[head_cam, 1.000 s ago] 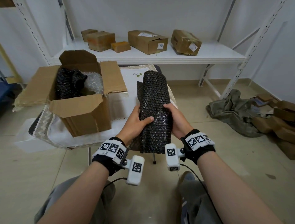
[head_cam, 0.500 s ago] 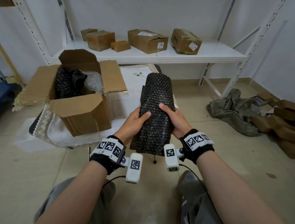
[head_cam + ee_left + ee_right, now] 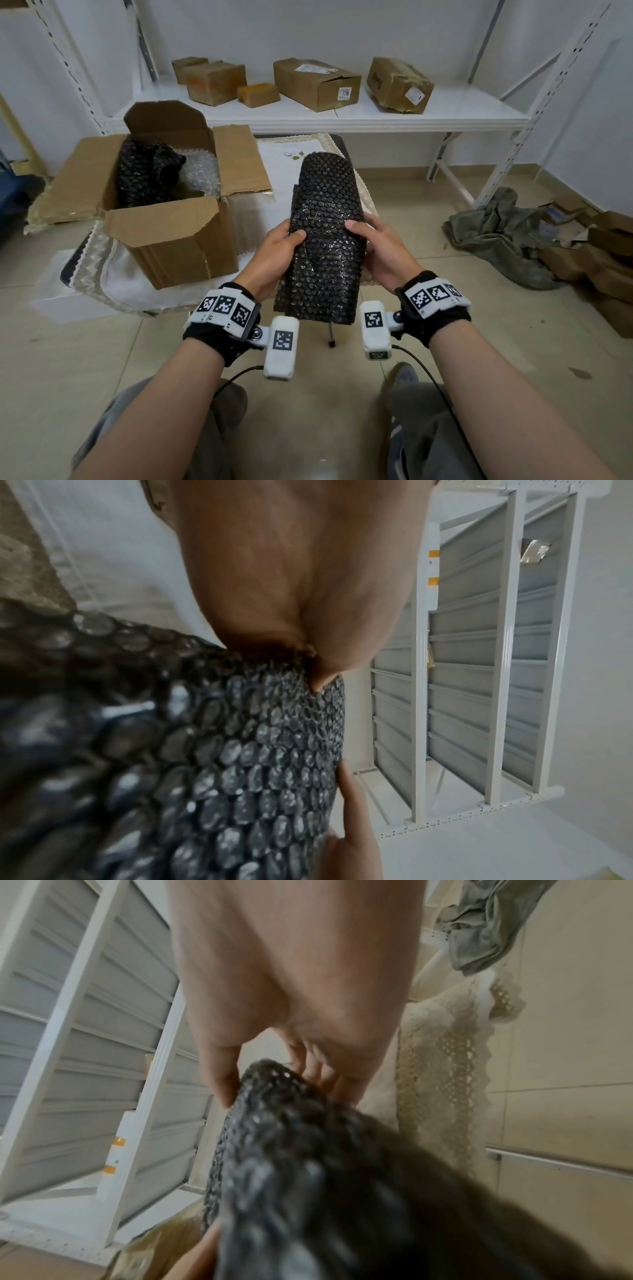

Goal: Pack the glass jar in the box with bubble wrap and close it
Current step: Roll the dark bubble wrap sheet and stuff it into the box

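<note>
You held the black bubble-wrap bundle (image 3: 325, 236), a long rounded roll of dark plastic bubbles, between both hands in front of you, above the near edge of the small table (image 3: 308, 150) with its white lace-trimmed cloth. Your left hand (image 3: 277, 253) gripped the roll's left side, thumb laid across the front and fingers curled round behind it. Your right hand (image 3: 380, 250) gripped the right side in the same way, thumb on the front, fingers wrapped under. In the left wrist view the bundle (image 3: 260, 750) filled the lower frame under your palm (image 3: 291, 574); in the right wrist view your thumb and curled fingers (image 3: 222, 1074) pinched the roll's edge (image 3: 291, 1150). The roll stood roughly upright, its far end domed, its near end hanging open and flatter. The glass jar itself could not be seen; whether it lay inside the wrap cannot be told.

The brown cardboard box (image 3: 178, 240) sat on the table to your left, well apart from the roll, with all four flaps open. Inside it lay a crumpled black bubble-wrap piece (image 3: 147, 178) beside clear bubble wrap (image 3: 202, 171).

Behind the table, a white metal shelf (image 3: 342, 116) carried several closed cardboard cartons (image 3: 315, 85). A grey-green crumpled cloth (image 3: 496, 236) lay on the tiled floor to your right.
</note>
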Tool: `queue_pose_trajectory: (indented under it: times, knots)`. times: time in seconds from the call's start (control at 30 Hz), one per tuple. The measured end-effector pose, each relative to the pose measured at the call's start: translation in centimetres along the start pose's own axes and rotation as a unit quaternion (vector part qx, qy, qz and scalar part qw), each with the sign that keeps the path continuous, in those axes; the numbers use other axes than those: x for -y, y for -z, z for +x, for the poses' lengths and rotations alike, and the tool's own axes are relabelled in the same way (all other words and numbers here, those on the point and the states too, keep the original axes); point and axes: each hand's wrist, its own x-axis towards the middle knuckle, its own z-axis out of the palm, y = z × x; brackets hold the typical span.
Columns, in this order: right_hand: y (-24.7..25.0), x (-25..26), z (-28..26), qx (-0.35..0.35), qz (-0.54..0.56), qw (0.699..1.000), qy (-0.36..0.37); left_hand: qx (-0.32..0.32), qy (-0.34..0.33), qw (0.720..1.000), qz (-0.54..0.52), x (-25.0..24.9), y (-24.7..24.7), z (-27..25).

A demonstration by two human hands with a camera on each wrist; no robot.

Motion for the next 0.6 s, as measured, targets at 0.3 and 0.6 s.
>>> queue_pose_trajectory:
  times: [0.3,0.6]
  knots:
    - [0.3,0.0,-1.3,0.143,-0.11,0.983,-0.03,-0.08,-0.056,0.995,-0.032,-0.8,0.7,-0.5]
    - [-0.9,0.3,-1.4,-0.02,-0.002,0.998,0.053,-0.042,-0.08,0.996,0.028,-0.1,-0.1,-0.6]
